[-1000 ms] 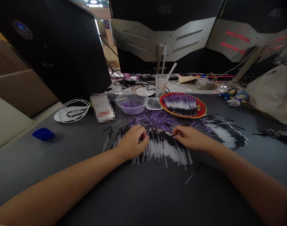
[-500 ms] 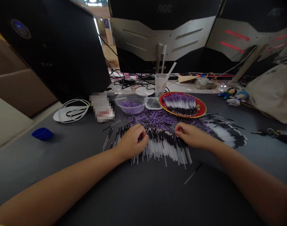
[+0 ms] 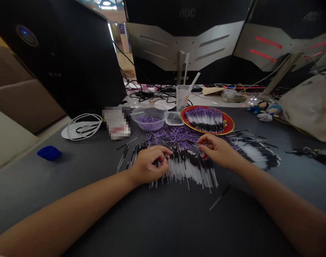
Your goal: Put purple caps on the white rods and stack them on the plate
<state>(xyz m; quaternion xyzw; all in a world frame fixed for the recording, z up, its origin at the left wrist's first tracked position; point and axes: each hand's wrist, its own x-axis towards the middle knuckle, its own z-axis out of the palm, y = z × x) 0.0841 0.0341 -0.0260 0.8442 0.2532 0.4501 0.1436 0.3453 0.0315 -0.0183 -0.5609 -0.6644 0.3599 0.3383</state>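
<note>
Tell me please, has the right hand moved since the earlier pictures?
Yes. Judged against the red plate, the right hand has shifted slightly upward in the view, closer to the plate's lower rim.

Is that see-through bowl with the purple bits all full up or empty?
Partly full: the clear plastic bowl has thin purple pieces heaped low inside, with bare wall showing above them.

The scene is dim. Beyond and left of the cup (image 3: 181, 97), ceiling lights (image 3: 107, 3) burn out white; to its right, red streaks (image 3: 268, 42) glow on a monitor (image 3: 283, 26). Left of the cup, the PC (image 3: 71, 53) is near-black and a patch (image 3: 116, 123) is pixelated; far right of it, the bag (image 3: 306, 105) looks stretched and soft. Nearer than the cup, the tabletop (image 3: 165, 225) darkens.
</note>
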